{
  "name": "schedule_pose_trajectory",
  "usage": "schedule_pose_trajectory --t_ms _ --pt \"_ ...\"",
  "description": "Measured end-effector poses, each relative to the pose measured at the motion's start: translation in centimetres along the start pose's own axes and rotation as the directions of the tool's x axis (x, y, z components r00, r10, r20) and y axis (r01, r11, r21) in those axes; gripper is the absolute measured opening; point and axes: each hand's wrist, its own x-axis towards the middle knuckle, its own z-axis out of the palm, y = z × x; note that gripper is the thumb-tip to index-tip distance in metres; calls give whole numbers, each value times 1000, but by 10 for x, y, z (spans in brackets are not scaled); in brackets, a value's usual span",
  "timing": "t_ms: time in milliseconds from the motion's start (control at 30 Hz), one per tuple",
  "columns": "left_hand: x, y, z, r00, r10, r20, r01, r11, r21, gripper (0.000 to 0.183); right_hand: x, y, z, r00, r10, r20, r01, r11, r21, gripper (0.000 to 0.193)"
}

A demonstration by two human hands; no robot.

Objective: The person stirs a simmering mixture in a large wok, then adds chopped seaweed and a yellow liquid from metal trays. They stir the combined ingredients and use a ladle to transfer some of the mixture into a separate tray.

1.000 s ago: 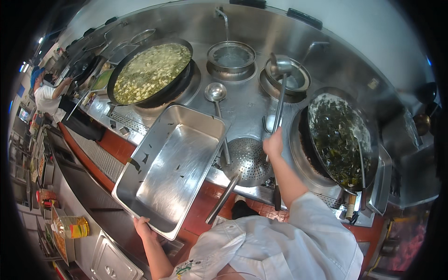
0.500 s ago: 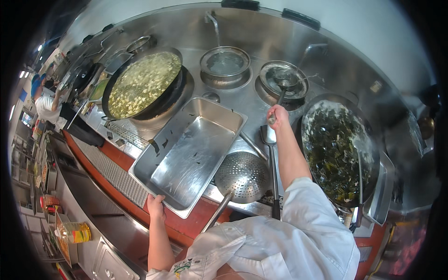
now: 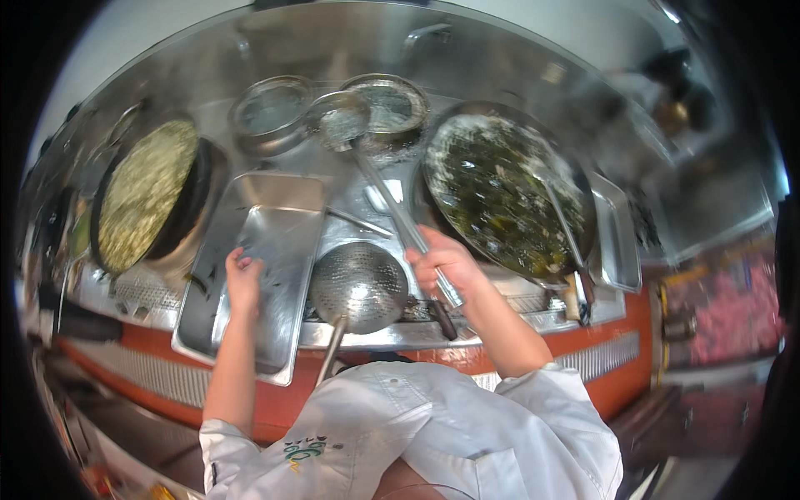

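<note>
My right hand (image 3: 450, 260) is closed round the long metal handle of a ladle (image 3: 340, 122). The ladle's bowl, blurred by motion, is raised at the left rim of a round water pot (image 3: 390, 107). Over the steel tray (image 3: 250, 317) hovers my left hand (image 3: 243, 279), loosely curled with fingers apart and nothing in it. Dark scraps cling to the tray's left side. Just right of the tray lies a perforated skimmer (image 3: 360, 286). A spatula (image 3: 440, 317) lies partly hidden beneath my right hand and the ladle handle.
A wok of dark leafy greens in foamy liquid (image 3: 500, 196) stands at the right, with a long-handled tool (image 3: 567, 225) in it. At the left is a wok of pale yellowish-green food (image 3: 146, 196). Another water pot (image 3: 271, 108) and a shallow steel tray (image 3: 618, 237) flank these.
The view has swung right. My right hand has drawn the ladle up out of the water pot and back toward me. My left hand has left the tray's near edge and is over the tray.
</note>
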Motion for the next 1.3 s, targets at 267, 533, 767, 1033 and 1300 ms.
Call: schedule_pose_trajectory --t_ms 267,533,767,1033,1300 --pt "104 -45 65 789 -389 475 600 655 -459 15 -80 31 23 980 115 -162 -171 903 -394 90" --pt "102 -52 26 608 -192 770 -777 55 627 23 -124 17 28 945 273 -181 -327 795 -511 100" --pt "32 -47 -87 943 -200 267 -283 -56 958 47 -106 12 37 885 453 -105 -415 667 -618 97" --pt "23 -64 -158 985 77 -156 152 66 986 77 -45 56 65 821 564 82 -445 724 -528 90" --pt "62 -73 -118 936 283 212 -187 -112 976 62 -19 81 100 934 351 71 -249 780 -574 92"
